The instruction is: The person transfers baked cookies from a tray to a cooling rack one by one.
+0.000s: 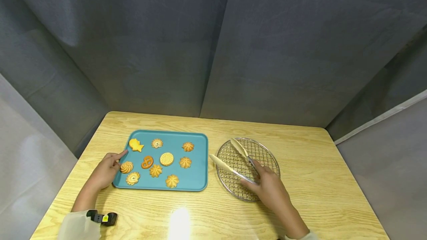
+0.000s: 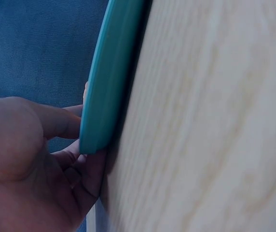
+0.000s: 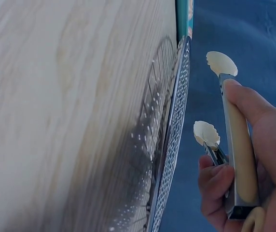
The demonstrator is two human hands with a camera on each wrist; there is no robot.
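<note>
My left hand (image 1: 106,171) holds the left edge of a teal tray (image 1: 197,166), and in the left wrist view the thumb and fingers (image 2: 87,169) lie on either side of the tray's rim (image 2: 110,77). On the tray lie a fish-shaped cookie (image 1: 135,145), a pretzel (image 1: 147,162), a round cookie (image 1: 166,159), a swirl cookie (image 1: 126,167) and several flower-shaped ones (image 1: 172,181). My right hand (image 1: 271,188) grips a pair of tongs (image 3: 241,145) with cream tips, their arms spread apart and nothing between them. They are above a round wire rack (image 1: 263,155).
Both tray and rack sit on a light wooden table (image 1: 320,180), the rack just right of the tray. Grey curtains (image 1: 160,47) stand behind the table and at its sides. A black band (image 1: 101,217) circles the left wrist.
</note>
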